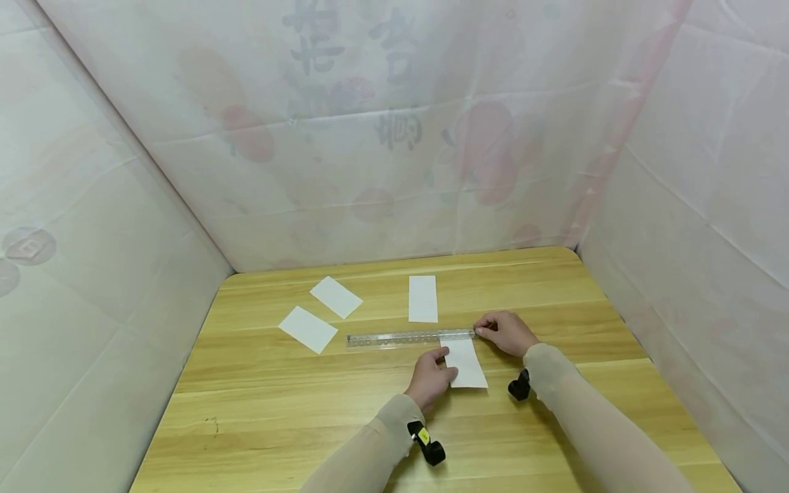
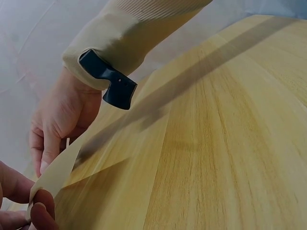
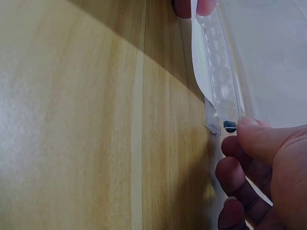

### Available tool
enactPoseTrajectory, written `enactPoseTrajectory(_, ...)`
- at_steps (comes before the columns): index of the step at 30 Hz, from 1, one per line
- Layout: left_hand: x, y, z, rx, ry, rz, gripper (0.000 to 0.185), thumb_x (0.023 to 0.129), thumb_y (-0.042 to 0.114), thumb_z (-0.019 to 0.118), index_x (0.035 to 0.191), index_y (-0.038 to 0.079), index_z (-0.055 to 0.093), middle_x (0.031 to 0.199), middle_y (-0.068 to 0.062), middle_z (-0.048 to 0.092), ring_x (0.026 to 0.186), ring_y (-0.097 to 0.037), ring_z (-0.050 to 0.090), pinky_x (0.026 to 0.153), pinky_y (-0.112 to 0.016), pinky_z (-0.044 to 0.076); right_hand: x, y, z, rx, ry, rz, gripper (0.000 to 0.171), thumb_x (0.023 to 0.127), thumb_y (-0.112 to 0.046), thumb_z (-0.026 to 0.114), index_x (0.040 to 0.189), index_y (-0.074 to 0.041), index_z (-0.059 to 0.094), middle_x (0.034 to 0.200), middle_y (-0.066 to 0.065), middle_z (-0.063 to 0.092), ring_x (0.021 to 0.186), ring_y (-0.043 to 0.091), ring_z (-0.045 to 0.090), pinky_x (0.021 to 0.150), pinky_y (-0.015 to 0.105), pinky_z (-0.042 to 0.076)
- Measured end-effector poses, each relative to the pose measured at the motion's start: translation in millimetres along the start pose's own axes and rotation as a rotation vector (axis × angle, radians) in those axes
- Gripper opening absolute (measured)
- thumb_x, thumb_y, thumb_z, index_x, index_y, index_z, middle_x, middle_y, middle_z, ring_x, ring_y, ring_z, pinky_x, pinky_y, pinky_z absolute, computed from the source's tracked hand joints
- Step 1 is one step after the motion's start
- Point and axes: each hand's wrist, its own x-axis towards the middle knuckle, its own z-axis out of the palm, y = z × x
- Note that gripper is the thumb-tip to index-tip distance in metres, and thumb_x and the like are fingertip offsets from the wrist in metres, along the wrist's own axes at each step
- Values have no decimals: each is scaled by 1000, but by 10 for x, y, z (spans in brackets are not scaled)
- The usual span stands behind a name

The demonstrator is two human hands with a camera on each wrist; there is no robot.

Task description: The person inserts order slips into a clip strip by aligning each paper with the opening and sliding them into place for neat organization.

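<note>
A clear plastic ruler [image 1: 391, 339] lies roughly left to right across the wooden table. At its right end, my right hand [image 1: 507, 332] pinches it between thumb and fingers; the right wrist view shows the thumb on the end of the ruler [image 3: 220, 72]. My left hand [image 1: 430, 376] pinches a white paper slip [image 1: 468, 366] by its left edge. The slip's far end overlaps the ruler near the right hand. In the left wrist view the slip [image 2: 57, 175] looks bent and raised off the wood, with a shadow beneath it.
Beyond the ruler is an upright white slip [image 1: 422, 299]. Two more slips, one farther back [image 1: 335, 297] and one nearer [image 1: 308, 329], lie slanted to the left. Fabric walls [image 1: 370, 171] stand around the table [image 1: 277, 404] at the back and sides.
</note>
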Motion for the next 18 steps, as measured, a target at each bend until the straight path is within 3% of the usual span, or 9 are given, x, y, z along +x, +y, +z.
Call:
enactPoseTrajectory(9,5,6,9,-1,-14,1,52,86,0,65,135,-4,49,127,-13,51,98,-17,52,86,-31,47,-9,-10,-6,3,12,0,9,91,-18,67,96,-19,75,98,-2,68,93,18,60,84,43,49)
enactPoseTrajectory(18,3,1,-7,-20,-43,6,52,86,-1,65,136,-2,50,123,-10,51,76,-14,46,70,-27,44,-3,3,-6,-9,5,9,10,92,-22,66,97,-21,75,98,-2,66,91,18,59,82,42,49)
